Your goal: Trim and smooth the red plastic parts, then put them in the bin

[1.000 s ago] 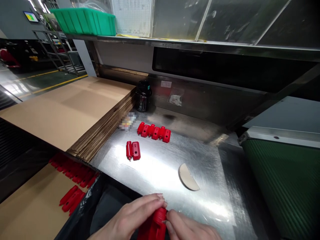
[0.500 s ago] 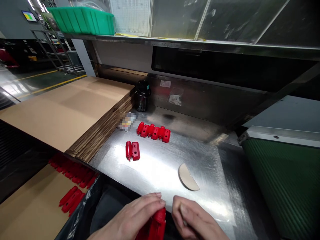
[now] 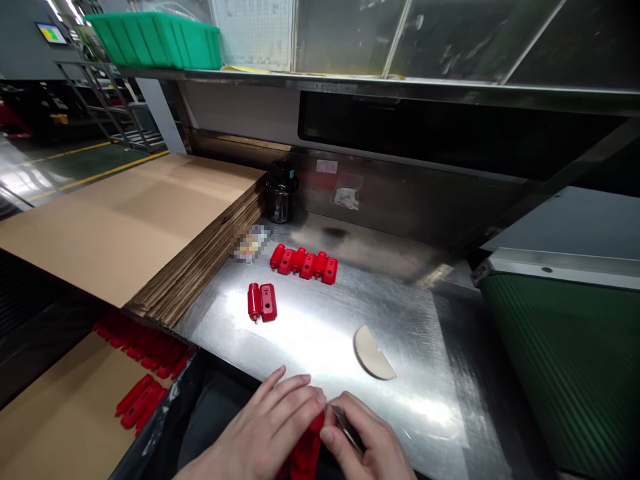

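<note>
At the near edge of the metal worktop [image 3: 320, 333], my left hand [image 3: 265, 430] is closed over a red plastic part [image 3: 306, 450]. My right hand [image 3: 367, 443] is right beside it, pinching a thin dark metal tool [image 3: 347, 428] whose tip meets the red part. Most of the part is hidden under my fingers. Farther back lie a pair of red parts [image 3: 262, 301] and a row of several red parts [image 3: 304, 263].
A stack of flat cardboard sheets [image 3: 135, 220] fills the left. More red parts [image 3: 143, 363] lie in a cardboard box lower left. A half-round tan piece [image 3: 371, 353] lies mid-table, a dark jar [image 3: 280, 193] at the back, a green conveyor [image 3: 565, 373] on the right, a green bin [image 3: 155, 40] on the shelf.
My right hand drew back from the red part, then returned with the thin tool against it. The left hand lowered over the part, hiding more of it.
</note>
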A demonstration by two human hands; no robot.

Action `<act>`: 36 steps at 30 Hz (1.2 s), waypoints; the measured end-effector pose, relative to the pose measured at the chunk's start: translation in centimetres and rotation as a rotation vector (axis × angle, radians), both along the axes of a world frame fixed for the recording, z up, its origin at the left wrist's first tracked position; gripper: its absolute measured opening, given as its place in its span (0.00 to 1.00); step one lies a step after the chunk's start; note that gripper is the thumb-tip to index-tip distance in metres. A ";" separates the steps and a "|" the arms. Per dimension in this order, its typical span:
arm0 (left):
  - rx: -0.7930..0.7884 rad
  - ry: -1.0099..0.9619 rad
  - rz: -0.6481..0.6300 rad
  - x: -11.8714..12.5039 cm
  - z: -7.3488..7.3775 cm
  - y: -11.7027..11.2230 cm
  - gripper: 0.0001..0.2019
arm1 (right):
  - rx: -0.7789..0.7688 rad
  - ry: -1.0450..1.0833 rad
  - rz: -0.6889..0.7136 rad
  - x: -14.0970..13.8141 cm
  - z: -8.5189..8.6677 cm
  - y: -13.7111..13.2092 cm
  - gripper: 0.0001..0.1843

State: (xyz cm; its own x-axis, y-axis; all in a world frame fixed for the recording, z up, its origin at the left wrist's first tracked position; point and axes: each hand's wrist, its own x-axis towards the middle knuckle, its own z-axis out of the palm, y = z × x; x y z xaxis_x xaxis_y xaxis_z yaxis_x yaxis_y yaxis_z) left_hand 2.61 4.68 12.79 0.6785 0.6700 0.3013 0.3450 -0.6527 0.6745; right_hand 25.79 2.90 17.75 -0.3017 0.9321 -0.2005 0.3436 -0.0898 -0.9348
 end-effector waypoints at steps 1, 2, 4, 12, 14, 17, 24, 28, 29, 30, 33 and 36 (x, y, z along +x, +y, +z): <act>-0.018 0.009 -0.016 -0.2 0.1 0.2 0.47 | -0.035 0.024 0.015 0.7 0.0 0.3 0.21; -0.042 0.011 -0.029 -0.3 0.3 0.3 0.49 | -0.072 0.038 -0.002 1.6 0.1 0.7 0.22; -0.102 -0.023 -0.040 -0.7 0.8 0.4 0.51 | -0.109 -0.025 -0.163 3.9 0.1 1.7 0.24; -0.933 -0.543 0.203 -0.1 2.4 -0.9 0.51 | -0.004 -0.745 -0.582 12.4 -2.0 5.2 0.45; -1.156 -0.830 0.158 0.2 2.1 -1.1 0.50 | 0.049 -0.760 -0.580 12.1 -2.3 5.0 0.46; -1.327 -1.110 0.163 0.6 2.1 -1.0 0.45 | 0.162 -0.773 -0.526 9.9 -2.5 4.7 0.38; -1.063 -1.079 0.430 1.6 1.7 0.0 0.52 | 0.065 -0.921 -0.328 4.4 -1.9 6.8 0.27; -0.884 -1.029 0.595 1.9 0.2 0.0 0.54 | -0.017 -0.808 -0.247 2.5 0.0 5.4 0.22; -0.847 -1.017 0.626 1.8 -0.1 0.0 0.53 | -0.025 -0.694 -0.226 1.7 0.3 4.4 0.25; -0.815 -1.004 0.649 1.8 -0.4 0.0 0.52 | -0.023 -0.564 -0.205 0.7 0.3 3.4 0.26; -0.761 -0.945 0.683 1.7 -0.8 0.0 0.50 | 0.034 -0.313 -0.127 -2.3 -0.4 0.8 0.25; -0.737 -0.898 0.713 1.5 -0.4 0.3 0.47 | 0.103 -0.404 -0.129 -4.0 -1.4 0.0 0.19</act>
